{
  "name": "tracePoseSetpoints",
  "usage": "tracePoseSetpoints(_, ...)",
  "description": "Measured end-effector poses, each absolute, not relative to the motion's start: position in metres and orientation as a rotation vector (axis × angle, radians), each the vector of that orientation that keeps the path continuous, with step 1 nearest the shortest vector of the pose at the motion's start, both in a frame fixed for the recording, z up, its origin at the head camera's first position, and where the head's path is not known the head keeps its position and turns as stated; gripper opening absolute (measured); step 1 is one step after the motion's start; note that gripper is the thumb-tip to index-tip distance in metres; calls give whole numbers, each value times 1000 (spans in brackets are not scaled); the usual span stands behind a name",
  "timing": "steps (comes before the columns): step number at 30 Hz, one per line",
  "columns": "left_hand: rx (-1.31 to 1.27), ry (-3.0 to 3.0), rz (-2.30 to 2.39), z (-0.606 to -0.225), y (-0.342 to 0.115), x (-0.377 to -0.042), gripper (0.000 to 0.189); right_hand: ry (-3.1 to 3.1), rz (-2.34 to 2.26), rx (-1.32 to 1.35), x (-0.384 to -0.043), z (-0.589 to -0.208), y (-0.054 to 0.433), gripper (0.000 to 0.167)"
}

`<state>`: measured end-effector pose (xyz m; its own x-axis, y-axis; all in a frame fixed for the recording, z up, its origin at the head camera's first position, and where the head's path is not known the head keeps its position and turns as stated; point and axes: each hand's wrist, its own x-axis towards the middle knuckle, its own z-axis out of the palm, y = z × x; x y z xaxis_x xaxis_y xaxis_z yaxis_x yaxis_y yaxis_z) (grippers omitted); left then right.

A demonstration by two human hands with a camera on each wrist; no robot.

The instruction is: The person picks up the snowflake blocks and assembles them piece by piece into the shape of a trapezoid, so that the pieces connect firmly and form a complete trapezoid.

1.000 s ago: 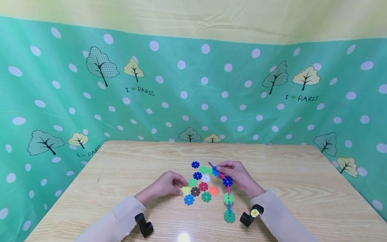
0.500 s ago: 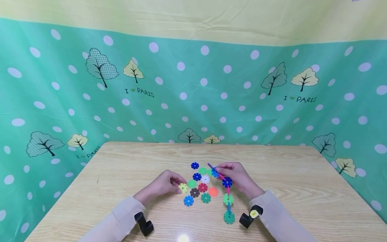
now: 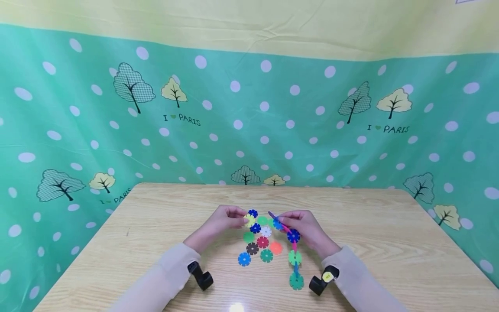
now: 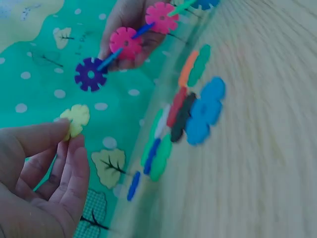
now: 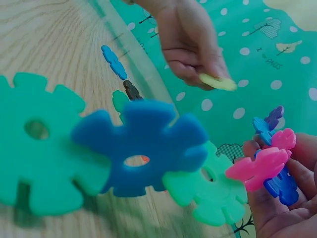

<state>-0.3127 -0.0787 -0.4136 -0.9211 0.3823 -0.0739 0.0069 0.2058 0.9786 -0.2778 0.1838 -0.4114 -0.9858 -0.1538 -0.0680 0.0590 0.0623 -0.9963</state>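
Observation:
My left hand (image 3: 220, 223) pinches a yellow snowflake disc (image 3: 249, 220), notched round its rim, between thumb and fingers above the back-left of the loose discs. The left wrist view has this yellow disc (image 4: 77, 120) raised off the table. Opposite, my right hand (image 3: 306, 227) grips a chain of interlocked snowflake discs (image 3: 293, 235) near its upper end. Pink, blue and green discs alternate along it, and a purple disc (image 4: 90, 74) forms the tip facing the left hand. The chain's lower end is a green disc (image 5: 49, 153), large in the right wrist view. A gap separates yellow disc and chain.
Several loose snowflake discs lie between the hands, among them a red disc (image 3: 263, 242), a brown disc (image 3: 252, 248), an orange disc (image 3: 276, 248) and a light blue disc (image 3: 244, 259). A patterned green cloth (image 3: 218, 130) hangs behind the wooden table (image 3: 136, 242).
The left hand has picked the yellow disc up from the left side of the loose discs and carried it away from the body and rightward, closer to the chain. The right hand stays nearly still.

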Motion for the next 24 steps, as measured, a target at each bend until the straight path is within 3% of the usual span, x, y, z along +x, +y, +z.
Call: tracePoseSetpoints(24, 211, 2108, 2110, -398, -30, -312, 23, 2212, -2018, -87, -280, -412, 180, 24)
